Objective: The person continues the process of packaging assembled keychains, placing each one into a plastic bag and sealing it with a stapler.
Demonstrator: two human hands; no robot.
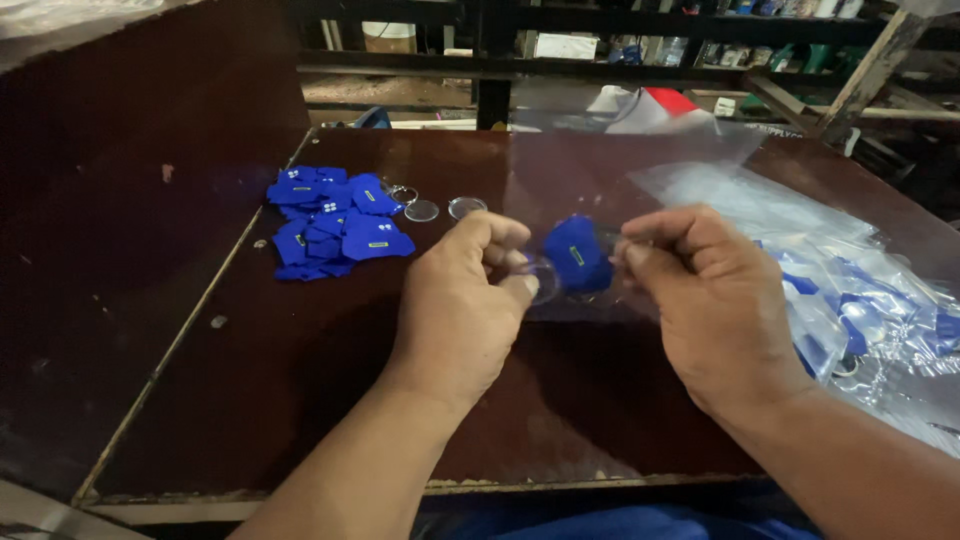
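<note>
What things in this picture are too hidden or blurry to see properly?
- Head view: the small blue fabric piece is partly hidden by fingers; its yellow mark is too small.
- Clear plastic bags at right: glare blurs contents, edge cuts them.
- Back shelves: too dark and small.

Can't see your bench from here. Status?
Left hand and right hand pinch blue keychain inside clear bag. Blue pile left. Nothing blocking.

A small blue fabric cap-shaped keychain piece [577,255] is held above the dark tabletop [300,400], near centre, tilted, partly inside a clear thin plastic bag [640,180] that rises behind it.
</note>
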